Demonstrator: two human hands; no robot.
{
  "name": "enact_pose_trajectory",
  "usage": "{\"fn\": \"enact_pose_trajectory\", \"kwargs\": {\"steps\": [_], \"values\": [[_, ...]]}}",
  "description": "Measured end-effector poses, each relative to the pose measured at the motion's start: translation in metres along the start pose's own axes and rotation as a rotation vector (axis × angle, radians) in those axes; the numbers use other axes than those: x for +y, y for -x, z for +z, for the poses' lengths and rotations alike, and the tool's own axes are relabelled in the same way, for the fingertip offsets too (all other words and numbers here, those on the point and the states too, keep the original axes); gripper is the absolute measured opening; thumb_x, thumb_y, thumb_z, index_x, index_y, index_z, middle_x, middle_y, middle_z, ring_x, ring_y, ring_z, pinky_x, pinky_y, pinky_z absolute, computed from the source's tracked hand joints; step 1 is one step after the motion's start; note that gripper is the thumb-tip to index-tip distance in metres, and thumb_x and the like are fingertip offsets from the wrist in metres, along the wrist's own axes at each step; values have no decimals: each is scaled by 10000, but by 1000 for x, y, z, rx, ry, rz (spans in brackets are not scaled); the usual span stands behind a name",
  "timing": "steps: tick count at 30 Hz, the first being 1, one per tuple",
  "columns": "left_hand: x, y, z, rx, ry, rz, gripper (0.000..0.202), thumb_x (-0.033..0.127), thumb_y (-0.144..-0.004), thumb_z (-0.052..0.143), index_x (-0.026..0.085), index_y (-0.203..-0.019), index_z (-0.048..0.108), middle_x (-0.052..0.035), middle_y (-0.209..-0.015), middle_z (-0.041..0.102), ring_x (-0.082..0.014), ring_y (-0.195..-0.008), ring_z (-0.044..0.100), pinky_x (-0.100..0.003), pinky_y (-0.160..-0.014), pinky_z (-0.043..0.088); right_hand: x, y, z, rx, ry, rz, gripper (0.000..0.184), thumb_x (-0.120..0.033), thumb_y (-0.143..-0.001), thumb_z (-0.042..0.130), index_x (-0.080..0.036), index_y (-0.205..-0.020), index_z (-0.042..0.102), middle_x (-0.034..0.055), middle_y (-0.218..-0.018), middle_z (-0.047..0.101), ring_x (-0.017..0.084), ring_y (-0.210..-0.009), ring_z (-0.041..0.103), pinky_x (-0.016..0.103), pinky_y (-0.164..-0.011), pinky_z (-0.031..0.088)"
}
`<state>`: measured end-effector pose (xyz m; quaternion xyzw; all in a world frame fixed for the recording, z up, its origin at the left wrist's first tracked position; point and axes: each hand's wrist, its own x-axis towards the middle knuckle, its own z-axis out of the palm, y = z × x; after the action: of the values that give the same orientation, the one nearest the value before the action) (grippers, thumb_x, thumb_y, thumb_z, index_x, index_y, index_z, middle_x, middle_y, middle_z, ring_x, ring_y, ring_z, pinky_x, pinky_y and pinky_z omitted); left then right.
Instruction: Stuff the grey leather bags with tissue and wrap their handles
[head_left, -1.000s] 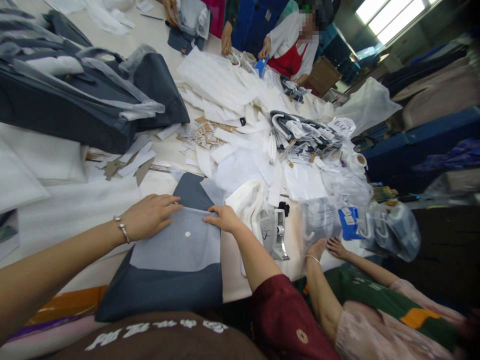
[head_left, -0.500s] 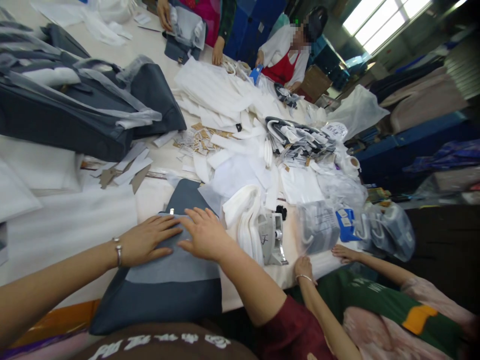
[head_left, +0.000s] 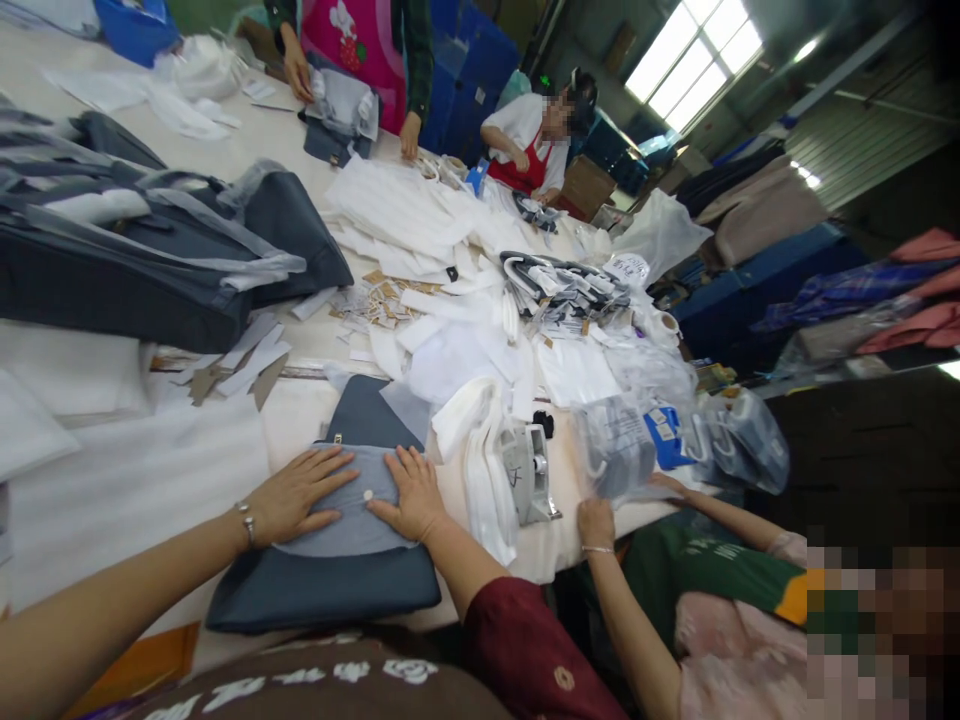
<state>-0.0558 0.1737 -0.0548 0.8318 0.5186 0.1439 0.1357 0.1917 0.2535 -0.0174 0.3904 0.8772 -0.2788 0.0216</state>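
Your left grip [head_left: 300,487] and right grip [head_left: 414,495] lie wide and flat, holding nothing, pressing a pale grey sheet [head_left: 352,522] onto a dark grey bag panel [head_left: 322,600] at six o'clock on the counter [head_left: 296,420]. Your right grip has moved from the sheet's top edge to its middle. A co-worker's hand [head_left: 596,522] sits at four o'clock.

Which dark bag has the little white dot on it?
The flat bag under the left hand and right hand; the big bag farther away shows no dot.
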Motion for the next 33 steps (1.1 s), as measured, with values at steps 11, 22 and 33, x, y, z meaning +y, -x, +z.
{"fn": "enact_pose_trajectory", "kwargs": {"steps": [11, 22, 33], "values": [[-7, -3, -10, -46, -27, 65, 583, 572, -849, 503, 285, -1356, 493, -78, -1422, 444, -316, -1301, 382, -472, -1068, 294, -16, 11, -22, 38, 246, -410, 389, -439, -897, 525, -198, -1199, 574, 69, -1272, 551, 225, -1163, 474, 367, -1037, 339], [29, -40, -56, -256, 65, -103, 332, 384, -777, 585, 236, -1061, 673, -104, -1186, 620, -311, -1097, 544, -447, -954, 382, -7, 12, -7, 124, 157, -432, 336, -394, -850, 611, -184, -1112, 628, 62, -1156, 603, 205, -1046, 532, 320, -959, 398], [47, -51, -15, -324, 345, -558, 264, 405, -816, 455, 194, -768, 608, -41, -757, 664, -220, -741, 600, -300, -651, 380, -1, 14, 8, 190, 80, -393, 306, -387, -835, 623, -194, -1073, 635, 64, -1165, 603, 201, -1068, 527, 322, -967, 402]]}}
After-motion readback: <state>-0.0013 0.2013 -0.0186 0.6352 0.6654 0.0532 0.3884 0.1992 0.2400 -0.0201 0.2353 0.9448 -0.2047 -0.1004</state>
